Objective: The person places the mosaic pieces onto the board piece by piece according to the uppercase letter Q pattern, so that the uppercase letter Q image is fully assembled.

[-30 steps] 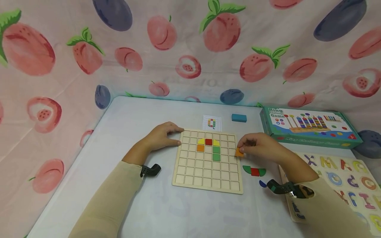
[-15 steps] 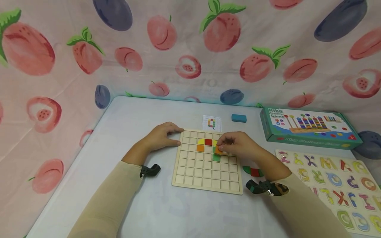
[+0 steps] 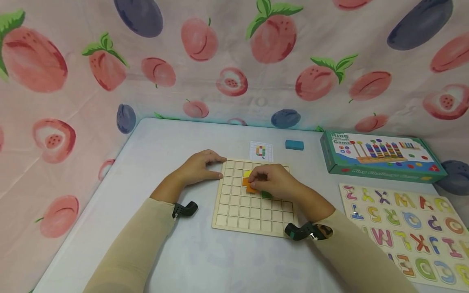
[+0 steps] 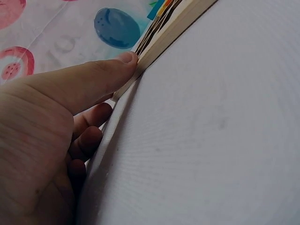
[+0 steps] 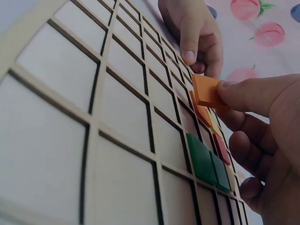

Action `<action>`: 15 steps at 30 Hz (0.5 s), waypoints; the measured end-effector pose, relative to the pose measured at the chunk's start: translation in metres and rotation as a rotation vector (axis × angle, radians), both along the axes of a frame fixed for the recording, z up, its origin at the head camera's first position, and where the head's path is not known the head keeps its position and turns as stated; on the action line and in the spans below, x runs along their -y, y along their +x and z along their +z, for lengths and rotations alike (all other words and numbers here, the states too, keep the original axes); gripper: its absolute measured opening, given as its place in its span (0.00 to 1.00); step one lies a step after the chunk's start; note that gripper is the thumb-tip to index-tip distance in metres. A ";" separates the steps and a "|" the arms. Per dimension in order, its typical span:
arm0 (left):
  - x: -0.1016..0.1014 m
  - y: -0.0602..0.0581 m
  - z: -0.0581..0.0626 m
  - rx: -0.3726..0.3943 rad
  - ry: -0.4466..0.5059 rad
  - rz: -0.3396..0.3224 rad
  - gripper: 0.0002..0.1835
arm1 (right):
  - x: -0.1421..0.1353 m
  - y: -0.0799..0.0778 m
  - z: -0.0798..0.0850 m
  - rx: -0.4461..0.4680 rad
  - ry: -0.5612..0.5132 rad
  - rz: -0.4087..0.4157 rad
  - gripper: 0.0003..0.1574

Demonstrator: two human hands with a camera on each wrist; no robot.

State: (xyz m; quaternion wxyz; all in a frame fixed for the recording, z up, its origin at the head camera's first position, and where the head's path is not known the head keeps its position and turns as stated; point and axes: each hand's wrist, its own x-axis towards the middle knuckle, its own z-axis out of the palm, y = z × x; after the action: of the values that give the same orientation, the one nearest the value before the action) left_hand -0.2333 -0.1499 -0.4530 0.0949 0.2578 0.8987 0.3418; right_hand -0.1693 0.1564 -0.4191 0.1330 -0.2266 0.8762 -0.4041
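Note:
Between thumb and fingers of my right hand (image 3: 276,181) is an orange square tile (image 5: 205,91), tilted and held close over the wooden grid board (image 3: 238,211). Just under it, another orange tile (image 5: 200,111) lies in a cell. Beyond that are a yellow piece (image 5: 214,124) and a red tile (image 5: 221,149), while two green tiles (image 5: 201,157) sit side by side nearer the camera. My left hand (image 3: 199,167) rests at the board's far left corner, its thumb (image 4: 117,70) straight against the edge. From above, the right hand covers part of the coloured pieces.
A small pattern card (image 3: 261,151) lies behind the board, with a blue block (image 3: 294,145) to its right. At the back right is a green game box (image 3: 381,156). An alphabet puzzle board (image 3: 399,217) lies in front of it, partly behind the right sleeve.
My right hand has carried the orange tile leftward from the board's right edge to above the coloured pieces. The loose pieces right of the board are now hidden by the arm. My left hand stays put.

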 end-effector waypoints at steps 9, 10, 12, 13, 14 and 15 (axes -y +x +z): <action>0.000 -0.001 0.000 0.003 0.006 -0.001 0.30 | 0.011 -0.001 -0.006 -0.068 0.034 0.039 0.02; 0.000 -0.001 0.000 0.006 0.008 0.001 0.30 | 0.012 0.000 -0.006 -0.069 0.040 0.038 0.02; 0.000 -0.001 0.001 0.007 0.009 0.004 0.30 | 0.014 0.001 -0.006 -0.080 0.052 0.042 0.02; 0.000 0.000 0.001 0.008 0.008 0.006 0.30 | 0.014 0.001 -0.006 -0.085 0.061 0.045 0.02; 0.000 0.000 0.001 0.009 0.007 0.008 0.30 | 0.015 0.002 -0.007 -0.090 0.069 0.049 0.02; 0.000 0.001 0.001 0.008 0.006 0.009 0.30 | 0.016 0.002 -0.007 -0.095 0.075 0.053 0.03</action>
State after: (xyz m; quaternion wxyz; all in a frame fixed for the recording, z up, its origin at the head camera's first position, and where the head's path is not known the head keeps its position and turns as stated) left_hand -0.2324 -0.1498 -0.4518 0.0961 0.2526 0.8984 0.3461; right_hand -0.1672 0.1405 -0.4260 0.1103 -0.2637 0.8896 -0.3562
